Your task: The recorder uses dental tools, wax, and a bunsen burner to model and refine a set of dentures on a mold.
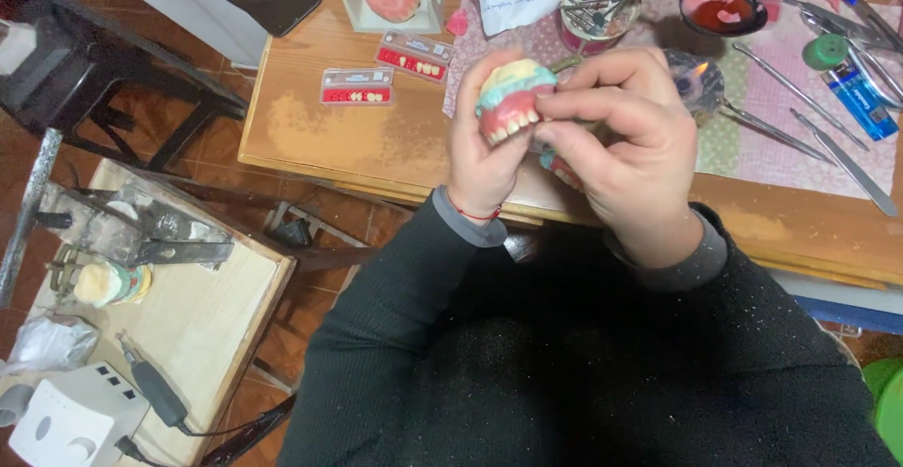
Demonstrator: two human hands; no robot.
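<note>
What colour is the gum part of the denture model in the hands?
Pink, on the denture model, seen in the head view.

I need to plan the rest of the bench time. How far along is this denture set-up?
Done: a row of teeth already sits in the pink wax of the denture model. In hand: the left hand holds it, the right hand works at it. Left: tooth cards on the table still hold teeth.

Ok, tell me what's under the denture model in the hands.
Under the denture model, the left hand cups it, and the wooden table lies below. The right hand covers its right side and a pink piece beneath.
</note>
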